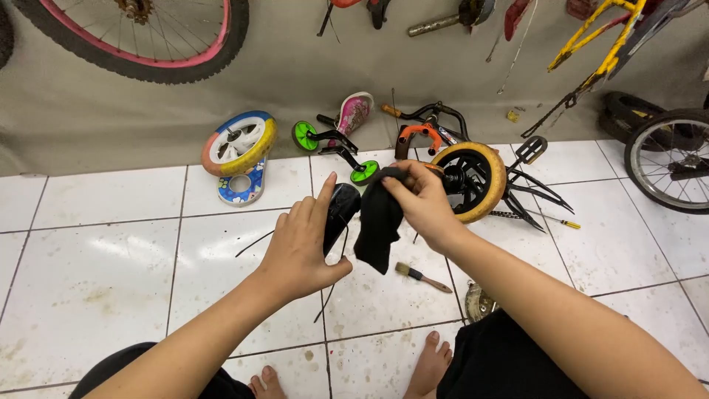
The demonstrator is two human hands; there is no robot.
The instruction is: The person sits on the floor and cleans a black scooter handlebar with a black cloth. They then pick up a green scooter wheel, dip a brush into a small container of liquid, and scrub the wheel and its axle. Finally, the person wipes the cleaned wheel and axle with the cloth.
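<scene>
The work in hand looks like wiping: the left hand (299, 247) grips a small black part (341, 213) with thin black cords trailing from it, its index finger raised off the part, while the right hand (422, 203) pinches a black cloth (379, 222) at its top edge so the rest hangs loose just beside the part. Both are held up in front of the body, above the white tiled floor (111, 266), between the person's knees and the row of bike parts along the wall. My judgement is that the cloth is touching or about to touch the part, and that the next pass calls for a firm hold from the left hand and a turn of the part to bring a fresh face to the cloth; the hanging cords could snag in the folds. Room is good to the left, where the tiles lie open. To the right it is tighter: a small wheel with a yellow tyre (473, 181) sits just behind the right hand, with black forks and a pedal beyond it. A paintbrush (421, 276) lies on the floor under the hands, a screwdriver (550, 219) lies further right, and 2 green training wheels (332, 151) stand behind the part. 2 bare feet show at the bottom edge.
</scene>
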